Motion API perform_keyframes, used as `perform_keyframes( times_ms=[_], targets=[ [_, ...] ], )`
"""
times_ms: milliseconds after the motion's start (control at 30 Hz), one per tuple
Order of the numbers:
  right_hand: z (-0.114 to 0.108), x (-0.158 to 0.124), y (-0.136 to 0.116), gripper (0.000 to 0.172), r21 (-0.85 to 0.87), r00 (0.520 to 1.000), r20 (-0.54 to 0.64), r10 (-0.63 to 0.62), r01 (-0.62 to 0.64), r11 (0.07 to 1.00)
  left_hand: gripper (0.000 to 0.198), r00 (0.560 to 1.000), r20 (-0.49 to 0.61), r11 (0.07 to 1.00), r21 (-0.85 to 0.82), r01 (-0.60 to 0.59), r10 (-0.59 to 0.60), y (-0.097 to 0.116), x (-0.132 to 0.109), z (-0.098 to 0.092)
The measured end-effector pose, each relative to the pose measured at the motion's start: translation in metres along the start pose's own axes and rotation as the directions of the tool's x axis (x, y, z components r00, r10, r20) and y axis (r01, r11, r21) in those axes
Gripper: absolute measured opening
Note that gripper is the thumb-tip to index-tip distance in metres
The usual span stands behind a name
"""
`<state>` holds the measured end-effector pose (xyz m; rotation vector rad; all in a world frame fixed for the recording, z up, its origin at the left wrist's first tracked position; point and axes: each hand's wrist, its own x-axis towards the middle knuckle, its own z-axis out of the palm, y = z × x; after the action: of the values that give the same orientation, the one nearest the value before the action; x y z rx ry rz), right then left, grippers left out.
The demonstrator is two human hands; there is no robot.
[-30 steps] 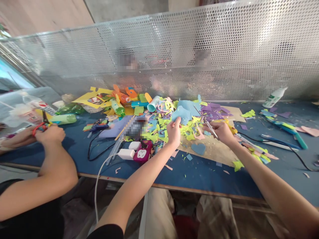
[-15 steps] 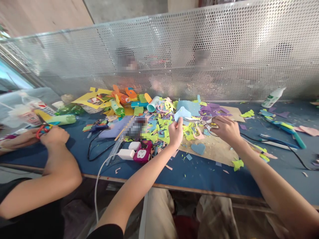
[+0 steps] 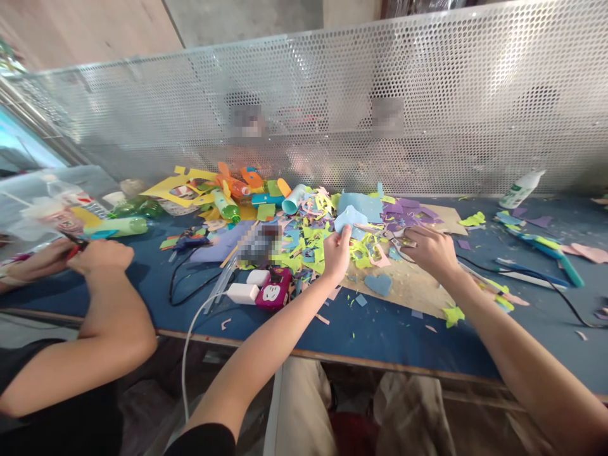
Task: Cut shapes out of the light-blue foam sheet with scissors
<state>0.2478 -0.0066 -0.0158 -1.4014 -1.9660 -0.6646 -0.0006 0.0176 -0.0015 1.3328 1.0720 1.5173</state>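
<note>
My left hand (image 3: 338, 254) pinches a light blue piece of paper (image 3: 350, 218) at its lower edge, thumb on top. From the right, my right hand (image 3: 430, 250) is closed around the handles of a pair of scissors (image 3: 393, 240). Their blades point left and lie at the right side of the paper. Beneath both hands spreads a heap of yellow-green, blue and pink paper scraps (image 3: 320, 244). A blue paper heart (image 3: 379, 284) lies on the brown sheet (image 3: 408, 291) below the scissors.
A magenta power adapter (image 3: 274, 289) with a white charger (image 3: 242, 293) and cable is left of my forearm. A co-worker's hands (image 3: 102, 256) hold scissors at far left. A perforated metal screen (image 3: 332, 114) backs the table; a white bottle (image 3: 522, 189) stands tilted at right.
The scissors' blades have shifted slightly at the paper's right side, and the handles in my right hand look turned. My left hand keeps its pinch. The co-worker's scissors have changed angle.
</note>
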Motion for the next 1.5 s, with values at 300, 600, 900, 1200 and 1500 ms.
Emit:
perform_keyframes(
  times_ms=[300,600,900,1200,1500],
  targets=[
    [-0.007,0.004,-0.009,0.018,-0.05,0.996,-0.026,0.08,-0.081,0.995,0.055,1.0,-0.011,0.999,0.024,-0.024,0.025,0.005,-0.002,-0.001],
    [-0.003,0.002,-0.006,0.009,-0.05,0.999,0.004,0.049,-0.049,0.998,0.055,0.999,-0.011,0.999,0.025,-0.046,0.047,0.006,-0.003,-0.001],
    [-0.007,0.004,-0.009,0.017,-0.087,0.994,-0.041,0.099,-0.102,0.991,0.055,0.998,-0.003,0.998,0.031,-0.062,0.062,0.007,-0.003,-0.001],
    [-0.008,0.005,-0.012,0.013,-0.088,0.994,0.008,0.112,-0.111,0.99,0.055,0.999,0.0,0.999,0.023,-0.046,0.046,0.004,-0.002,-0.002],
    [-0.004,0.004,-0.012,0.021,-0.096,0.972,0.142,0.186,-0.173,0.98,0.056,0.998,-0.021,0.997,0.051,-0.061,0.062,0.004,-0.003,-0.001]
  ],
)
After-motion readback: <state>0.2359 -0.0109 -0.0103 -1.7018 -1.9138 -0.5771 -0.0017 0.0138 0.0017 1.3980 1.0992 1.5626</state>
